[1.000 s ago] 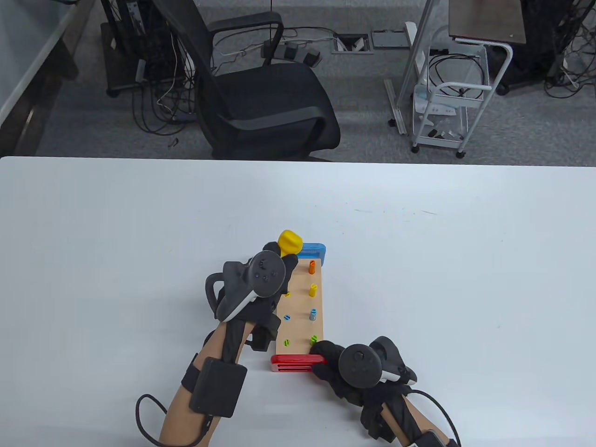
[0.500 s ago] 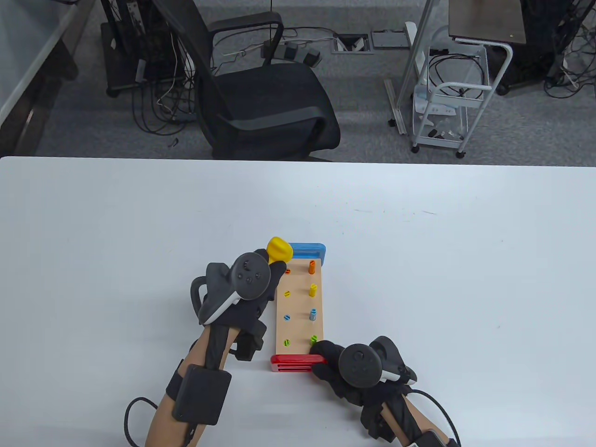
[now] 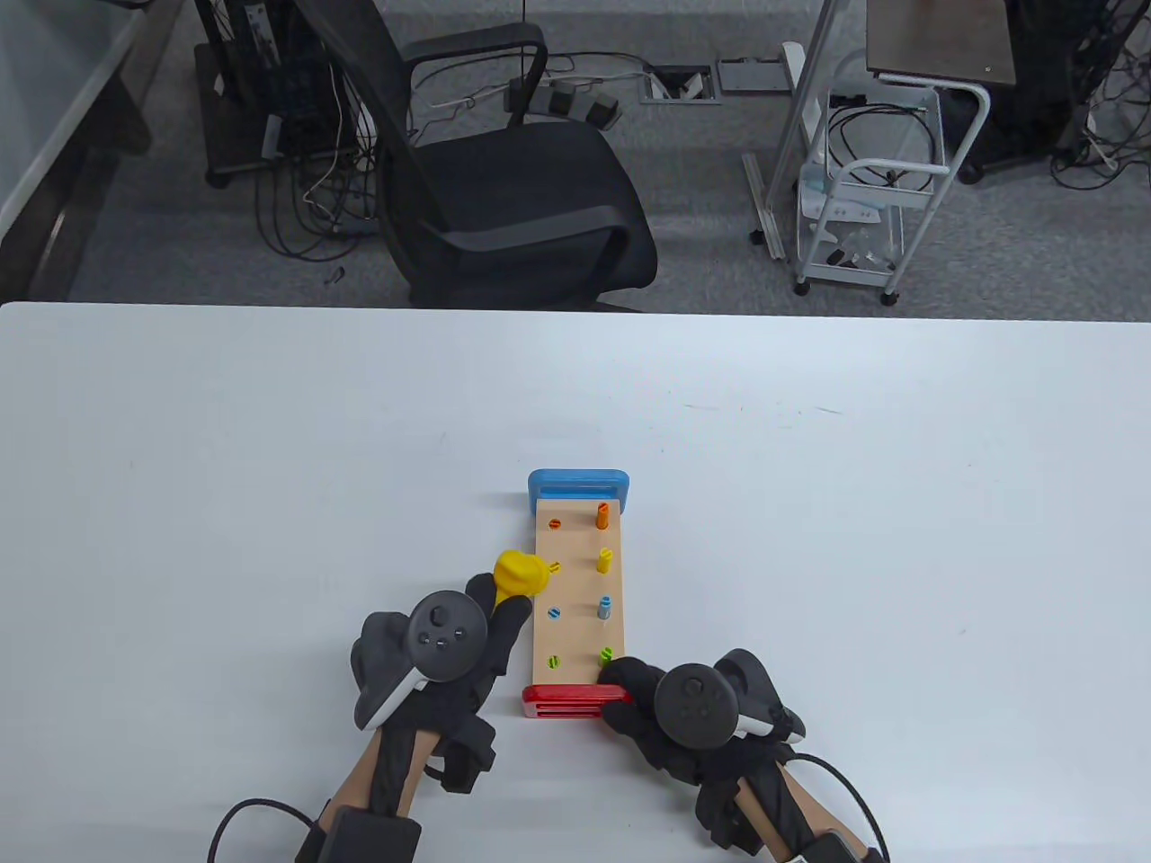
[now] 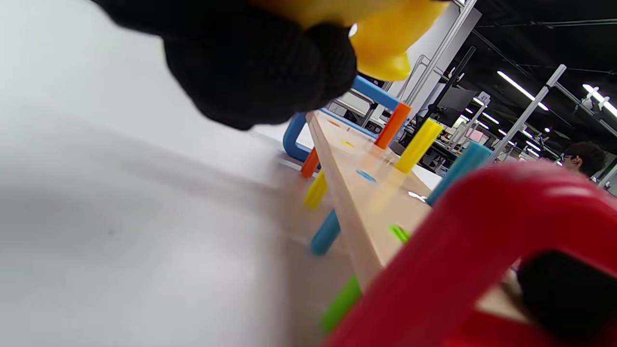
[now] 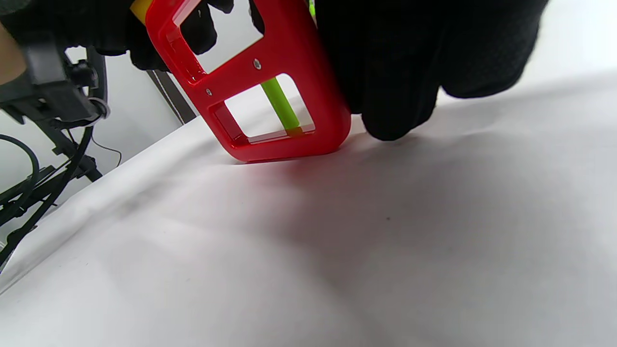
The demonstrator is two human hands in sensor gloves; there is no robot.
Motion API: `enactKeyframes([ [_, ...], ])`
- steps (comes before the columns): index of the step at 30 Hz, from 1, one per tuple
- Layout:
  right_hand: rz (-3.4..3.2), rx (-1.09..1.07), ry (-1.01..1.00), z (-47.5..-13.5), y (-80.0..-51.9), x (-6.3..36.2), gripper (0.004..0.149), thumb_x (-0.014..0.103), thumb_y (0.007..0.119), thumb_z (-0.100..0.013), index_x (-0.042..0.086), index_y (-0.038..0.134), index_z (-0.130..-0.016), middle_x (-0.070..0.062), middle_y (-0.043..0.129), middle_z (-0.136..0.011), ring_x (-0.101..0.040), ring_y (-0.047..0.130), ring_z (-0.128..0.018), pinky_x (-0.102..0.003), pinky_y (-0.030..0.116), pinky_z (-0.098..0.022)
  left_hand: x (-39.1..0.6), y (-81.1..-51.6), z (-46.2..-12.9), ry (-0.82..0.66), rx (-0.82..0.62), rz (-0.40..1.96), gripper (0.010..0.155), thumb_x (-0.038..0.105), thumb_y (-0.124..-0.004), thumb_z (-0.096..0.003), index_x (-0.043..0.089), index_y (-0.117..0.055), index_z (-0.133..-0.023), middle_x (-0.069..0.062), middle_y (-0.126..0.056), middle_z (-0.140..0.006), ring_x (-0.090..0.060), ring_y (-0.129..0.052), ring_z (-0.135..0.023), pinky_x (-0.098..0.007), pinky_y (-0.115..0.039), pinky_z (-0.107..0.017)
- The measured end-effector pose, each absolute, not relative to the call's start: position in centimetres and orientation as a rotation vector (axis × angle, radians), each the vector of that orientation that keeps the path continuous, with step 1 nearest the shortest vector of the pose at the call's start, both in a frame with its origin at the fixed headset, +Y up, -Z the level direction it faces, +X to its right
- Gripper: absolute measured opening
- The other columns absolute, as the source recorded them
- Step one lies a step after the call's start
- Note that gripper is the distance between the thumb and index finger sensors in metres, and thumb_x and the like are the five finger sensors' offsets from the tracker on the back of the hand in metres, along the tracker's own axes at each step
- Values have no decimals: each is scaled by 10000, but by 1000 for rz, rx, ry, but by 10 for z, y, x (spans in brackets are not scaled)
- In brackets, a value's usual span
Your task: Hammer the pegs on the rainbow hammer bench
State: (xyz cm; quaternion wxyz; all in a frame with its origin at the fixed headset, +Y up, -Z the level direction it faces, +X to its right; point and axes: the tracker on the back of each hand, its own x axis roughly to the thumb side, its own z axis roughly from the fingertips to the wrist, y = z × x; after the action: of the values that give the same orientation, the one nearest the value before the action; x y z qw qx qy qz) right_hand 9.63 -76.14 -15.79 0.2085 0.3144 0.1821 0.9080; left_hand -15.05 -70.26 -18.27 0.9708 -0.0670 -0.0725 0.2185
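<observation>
Hammer (image 3: 520, 573) head, yellow and rounded, sticks out past the fingertips of the left hand (image 3: 441, 661), which is closed around the handle; the handle itself is hidden under the black glove. The head sits just off the left long edge of the bench (image 3: 577, 593), beside the left yellow peg (image 3: 554, 567). From the left wrist view the yellow head (image 4: 381, 38) seems to hang above the board rather than touch it, though blur makes that hard to judge.

The bench lies on the white table (image 3: 899, 539) with its long axis running away from the person: a pale wooden top, a blue end frame (image 3: 578, 485) at the far end and a red end frame (image 3: 571, 699) at the near end. The right hand (image 3: 670, 719) grips the red frame at its right corner, fingers wrapped over it and resting on the table.

Pegs stand in two columns. Those on the left are driven nearly flush: orange, yellow, blue (image 3: 554, 613), green (image 3: 553, 662). Those on the right stand tall: orange (image 3: 602, 515), yellow (image 3: 604, 560), blue (image 3: 604, 608), and green (image 3: 608, 653) just beside the right hand's fingers. The right wrist view shows a green peg shaft (image 5: 279, 103) reaching down inside the red frame (image 5: 289, 96).
</observation>
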Motion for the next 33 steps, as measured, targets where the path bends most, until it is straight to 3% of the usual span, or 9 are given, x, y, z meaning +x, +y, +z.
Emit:
enactKeyframes([
  [7, 2572, 890, 468, -157, -753, 97, 662, 479, 463, -612, 33, 426, -1100, -332, 721, -1020, -492, 835, -783, -659, 692, -579, -156, -697, -168, -187, -98, 485, 697, 570, -514, -609, 52, -613, -1065, -117, -985, -704, -235, -1064, -356, -298, -911, -242],
  [11, 2606, 867, 406, -155, -738, 97, 703, 494, 475, -613, -12, 479, -1101, -340, 726, -1018, -499, 837, -779, -662, 693, -575, -168, -695, -166, -211, -97, 616, 717, 553, -498, -634, 21, -512, -1115, -176, -920, -818, -298, -1044, -491, -351, -911, -344],
  [16, 2668, 830, 142, -146, -706, 103, 694, 483, 487, -623, -15, 503, -1105, -325, 745, -1006, -485, 852, -768, -650, 705, -570, -165, -690, -162, -293, -110, 776, 722, 524, -506, -648, 13, -431, -1154, -263, -789, -960, -377, -972, -672, -434, -876, -487],
  [20, 2516, 820, -106, -136, -688, 106, 672, 446, 505, -642, -39, 494, -1106, -302, 760, -993, -457, 871, -755, -624, 732, -558, -148, -678, -151, -378, -20, 831, 725, 481, -575, -637, -2, -448, -1162, -283, -766, -999, -389, -967, -734, -443, -884, -544],
  [26, 1994, 808, 18, -129, -692, 94, 602, 290, 474, -652, -93, 431, -1115, -343, 655, -1063, -496, 796, -834, -644, 707, -577, -122, -668, -132, -501, 15, 749, 735, 463, -617, -613, 21, -466, -1180, -281, -781, -1024, -360, -994, -763, -405, -915, -562],
  [28, 1935, 764, 69, -131, -699, 91, 602, 275, 471, -652, -92, 398, -1123, -359, 615, -1082, -514, 774, -845, -656, 693, -582, -119, -667, -130, -499, 51, 709, 737, 446, -617, -611, 11, -460, -1185, -297, -777, -1030, -372, -994, -772, -413, -915, -564],
  [33, 1945, 732, 88, -133, -702, 85, 633, 285, 447, -652, -160, 387, -1098, -389, 613, -1063, -498, 789, -829, -639, 702, -580, -113, -667, -128, -533, -22, 656, 734, 407, -586, -626, 31, -356, -1212, -373, -680, -1092, -449, -938, -818, -461, -875, -587],
])
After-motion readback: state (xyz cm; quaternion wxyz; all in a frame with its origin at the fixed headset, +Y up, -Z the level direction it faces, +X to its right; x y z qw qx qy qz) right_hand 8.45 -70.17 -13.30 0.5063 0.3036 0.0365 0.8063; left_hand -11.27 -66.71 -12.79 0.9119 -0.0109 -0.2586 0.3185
